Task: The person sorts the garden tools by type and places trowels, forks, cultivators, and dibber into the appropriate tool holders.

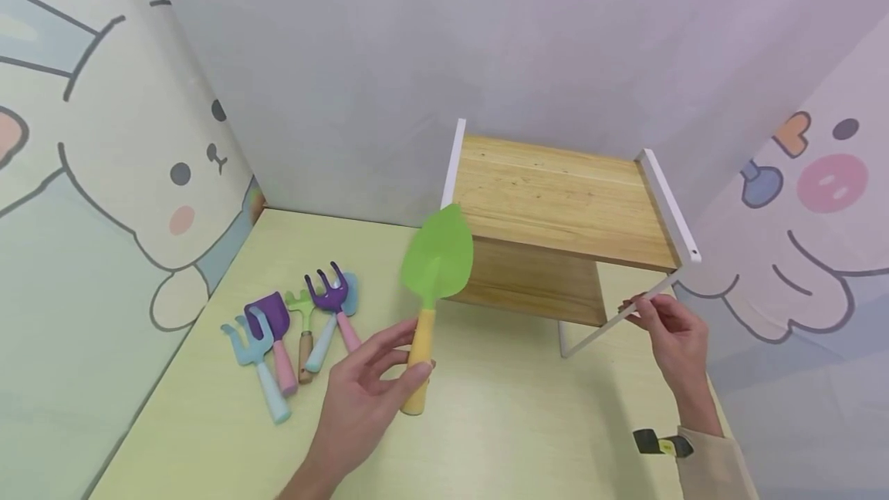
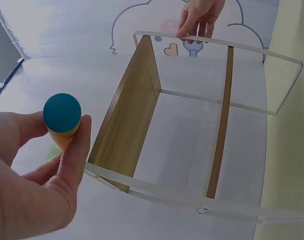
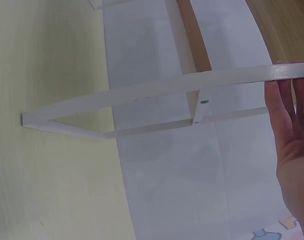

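Observation:
In the head view my left hand [image 1: 361,400] holds up a toy garden trowel [image 1: 439,257], its green leaf-shaped blade pointing away. Thumb and fingers pinch its yellow handle [image 1: 420,338]; the teal butt end [image 2: 62,112] faces the left wrist camera. The blade overlaps the left edge of a two-tier shelf with a wooden top board [image 1: 562,195] and a lower board [image 1: 535,280]. My right hand [image 1: 677,338] grips the white side frame [image 1: 614,320] at the shelf's right, fingertips wrapped over the bar [image 3: 231,76] in the right wrist view.
Toy garden tools lie bunched at the left: a light blue fork [image 1: 272,392], a purple shovel [image 1: 272,315], a green rake [image 1: 305,311], a purple fork [image 1: 330,297] and a partly covered light blue tool [image 1: 322,346]. Cartoon-printed cloth [image 1: 125,176] walls surround the pale tabletop [image 1: 500,423].

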A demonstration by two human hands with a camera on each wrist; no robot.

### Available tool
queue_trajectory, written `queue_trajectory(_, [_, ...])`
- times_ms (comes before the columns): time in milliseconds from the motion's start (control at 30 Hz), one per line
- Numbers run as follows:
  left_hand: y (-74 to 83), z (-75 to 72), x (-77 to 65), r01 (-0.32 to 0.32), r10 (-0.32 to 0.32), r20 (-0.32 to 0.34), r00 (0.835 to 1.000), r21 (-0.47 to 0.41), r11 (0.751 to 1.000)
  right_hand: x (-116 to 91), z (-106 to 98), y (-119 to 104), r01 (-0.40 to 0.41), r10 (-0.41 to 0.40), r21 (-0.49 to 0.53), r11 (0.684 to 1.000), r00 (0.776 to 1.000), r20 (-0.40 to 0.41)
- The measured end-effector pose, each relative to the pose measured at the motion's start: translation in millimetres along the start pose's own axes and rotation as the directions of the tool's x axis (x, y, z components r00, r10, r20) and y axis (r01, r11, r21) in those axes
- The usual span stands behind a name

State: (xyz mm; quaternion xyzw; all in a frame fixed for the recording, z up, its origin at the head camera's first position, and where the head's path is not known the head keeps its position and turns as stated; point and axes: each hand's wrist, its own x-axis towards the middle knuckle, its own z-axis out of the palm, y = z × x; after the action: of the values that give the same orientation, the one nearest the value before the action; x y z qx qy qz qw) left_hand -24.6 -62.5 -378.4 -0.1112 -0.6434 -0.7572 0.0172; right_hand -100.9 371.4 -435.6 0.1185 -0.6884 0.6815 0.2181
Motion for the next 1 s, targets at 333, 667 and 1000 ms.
queue_trajectory(333, [4.3, 12.3, 18.3, -0.036, 0.038, 0.072, 0.997, -0.026, 0.999, 1.0, 0.6, -1.3, 0.011, -0.011, -0.006, 1.000, 1.000, 0.002])
queue_trajectory(667, [7.7, 21.7, 34.4, -0.054, 0.060, 0.125, 0.990, -0.050, 0.997, 0.7, 3.7, -0.5, 0.012, -0.012, -0.001, 1.000, 1.000, 0.003])
queue_trajectory(1000, [12.5, 37.9, 51.7, -0.065, 0.070, 0.159, 0.985, -0.038, 0.997, -0.4, 0.7, -2.6, -0.046, 0.043, -0.102, 0.994, 0.999, -0.025])
